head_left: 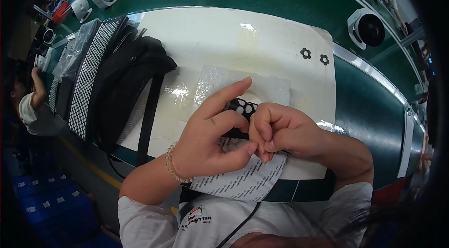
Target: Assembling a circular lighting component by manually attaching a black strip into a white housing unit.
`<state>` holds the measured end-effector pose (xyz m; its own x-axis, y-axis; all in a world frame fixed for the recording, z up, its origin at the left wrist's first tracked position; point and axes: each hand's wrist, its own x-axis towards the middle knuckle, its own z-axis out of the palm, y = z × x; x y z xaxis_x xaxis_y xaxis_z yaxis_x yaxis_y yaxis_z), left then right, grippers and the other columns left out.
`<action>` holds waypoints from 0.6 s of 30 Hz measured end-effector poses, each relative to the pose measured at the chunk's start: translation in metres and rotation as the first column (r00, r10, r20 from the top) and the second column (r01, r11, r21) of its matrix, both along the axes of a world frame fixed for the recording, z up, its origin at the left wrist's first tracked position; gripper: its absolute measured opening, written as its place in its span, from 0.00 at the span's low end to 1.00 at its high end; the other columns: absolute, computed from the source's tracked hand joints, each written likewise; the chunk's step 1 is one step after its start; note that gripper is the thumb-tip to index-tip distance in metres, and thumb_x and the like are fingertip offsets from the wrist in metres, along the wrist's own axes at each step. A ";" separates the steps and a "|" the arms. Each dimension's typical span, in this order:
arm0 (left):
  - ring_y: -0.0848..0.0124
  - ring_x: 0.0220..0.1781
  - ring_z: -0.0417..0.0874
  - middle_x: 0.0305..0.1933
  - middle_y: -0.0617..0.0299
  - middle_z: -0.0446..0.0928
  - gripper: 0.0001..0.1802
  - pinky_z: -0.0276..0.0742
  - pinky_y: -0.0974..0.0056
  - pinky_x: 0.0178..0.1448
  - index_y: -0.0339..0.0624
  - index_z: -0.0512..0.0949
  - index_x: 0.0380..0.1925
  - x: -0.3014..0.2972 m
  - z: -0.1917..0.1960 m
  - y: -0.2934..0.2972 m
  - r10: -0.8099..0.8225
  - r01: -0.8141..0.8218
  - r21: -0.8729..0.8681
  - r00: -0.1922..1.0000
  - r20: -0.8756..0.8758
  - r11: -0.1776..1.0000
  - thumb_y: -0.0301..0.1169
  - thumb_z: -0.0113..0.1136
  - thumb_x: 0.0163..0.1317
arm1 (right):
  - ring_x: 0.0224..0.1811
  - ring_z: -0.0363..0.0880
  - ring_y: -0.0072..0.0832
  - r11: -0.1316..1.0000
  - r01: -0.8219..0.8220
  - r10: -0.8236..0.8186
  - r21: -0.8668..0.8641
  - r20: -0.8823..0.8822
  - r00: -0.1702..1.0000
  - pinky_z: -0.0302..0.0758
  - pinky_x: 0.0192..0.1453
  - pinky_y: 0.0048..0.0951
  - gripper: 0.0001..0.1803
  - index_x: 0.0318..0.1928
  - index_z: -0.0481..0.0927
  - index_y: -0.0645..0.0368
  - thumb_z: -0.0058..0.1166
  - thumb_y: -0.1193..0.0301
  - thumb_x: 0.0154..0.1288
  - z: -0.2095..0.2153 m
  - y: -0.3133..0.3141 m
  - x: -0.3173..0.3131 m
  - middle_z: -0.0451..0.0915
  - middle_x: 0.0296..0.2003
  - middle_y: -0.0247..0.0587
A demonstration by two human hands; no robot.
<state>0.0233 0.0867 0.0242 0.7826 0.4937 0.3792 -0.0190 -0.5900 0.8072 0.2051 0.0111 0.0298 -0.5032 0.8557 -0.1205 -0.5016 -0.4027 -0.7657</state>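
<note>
Steadying the dotted strip [246, 107] should make fine fingertip work easier. Left hand [199, 143]: grip spread, nothing clearly held. Right hand [294, 129]: grip pinched closed, any contents hidden. Counts: one strip, near centre between the hands; one printed sheet [241, 180], 6 o'clock; two flowers [305, 53], 2 o'clock.

black dotted strip [245, 106] partly hidden behind left hand [206, 140] and right hand [294, 131], anything between fingertips [253, 148] indiscernible, printed paper [243, 180] partly covered, person [29, 110] at left lost in dark rim
</note>
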 end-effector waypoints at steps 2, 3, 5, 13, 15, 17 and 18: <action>0.59 0.47 0.75 0.60 0.44 0.61 0.11 0.70 0.66 0.46 0.38 0.74 0.23 0.000 0.000 0.001 -0.002 0.002 0.009 1.000 -0.023 1.000 0.30 0.65 0.39 | 0.27 0.71 0.19 1.000 -0.004 0.006 -0.022 0.068 0.998 0.68 0.32 0.19 0.05 0.29 0.65 0.60 0.40 0.82 0.53 0.001 0.001 0.000 0.69 0.27 0.35; 0.59 0.47 0.75 0.60 0.44 0.61 0.11 0.70 0.66 0.46 0.38 0.74 0.23 0.000 0.000 0.001 -0.001 0.001 0.007 1.000 -0.025 1.000 0.30 0.65 0.39 | 0.27 0.71 0.19 1.000 -0.006 0.008 -0.024 0.066 0.998 0.68 0.32 0.19 0.05 0.29 0.65 0.60 0.40 0.82 0.53 0.002 0.000 0.000 0.69 0.27 0.35; 0.59 0.47 0.74 0.59 0.45 0.62 0.11 0.70 0.65 0.47 0.38 0.74 0.22 0.001 0.000 0.001 -0.012 0.012 0.016 1.000 0.002 1.000 0.29 0.65 0.39 | 0.27 0.71 0.18 0.999 -0.009 0.013 -0.046 0.104 0.994 0.68 0.30 0.18 0.04 0.30 0.65 0.60 0.40 0.82 0.53 0.003 0.000 0.000 0.69 0.28 0.34; 0.58 0.50 0.72 0.57 0.47 0.64 0.10 0.70 0.64 0.48 0.39 0.74 0.22 -0.001 -0.001 -0.001 -0.007 0.007 -0.003 1.000 0.000 1.000 0.29 0.64 0.39 | 0.27 0.72 0.18 0.998 -0.028 0.034 -0.050 0.122 0.992 0.68 0.30 0.18 0.05 0.30 0.66 0.59 0.41 0.81 0.53 0.003 0.000 -0.001 0.70 0.28 0.33; 0.57 0.51 0.71 0.57 0.47 0.64 0.10 0.69 0.64 0.49 0.39 0.74 0.23 -0.001 0.000 -0.001 -0.008 0.008 0.001 1.000 0.002 1.000 0.28 0.64 0.39 | 0.27 0.72 0.18 0.998 -0.029 0.034 -0.049 0.118 0.992 0.68 0.30 0.18 0.05 0.30 0.66 0.59 0.41 0.81 0.53 0.003 0.000 0.000 0.70 0.28 0.33; 0.57 0.51 0.71 0.57 0.47 0.64 0.10 0.69 0.63 0.50 0.39 0.74 0.23 -0.001 0.000 -0.001 -0.014 0.014 0.027 1.000 0.002 1.000 0.28 0.63 0.39 | 0.29 0.74 0.24 0.999 -0.030 0.035 -0.043 0.107 0.994 0.72 0.32 0.22 0.07 0.30 0.64 0.60 0.43 0.85 0.53 0.002 0.000 0.001 0.71 0.30 0.42; 0.57 0.51 0.71 0.57 0.47 0.64 0.10 0.69 0.63 0.50 0.39 0.74 0.23 -0.001 0.001 0.000 -0.014 0.014 0.026 1.000 0.001 1.000 0.28 0.63 0.39 | 0.29 0.74 0.24 0.999 -0.031 0.035 -0.044 0.106 0.994 0.72 0.32 0.22 0.07 0.30 0.64 0.60 0.43 0.85 0.53 0.002 0.000 0.001 0.71 0.30 0.42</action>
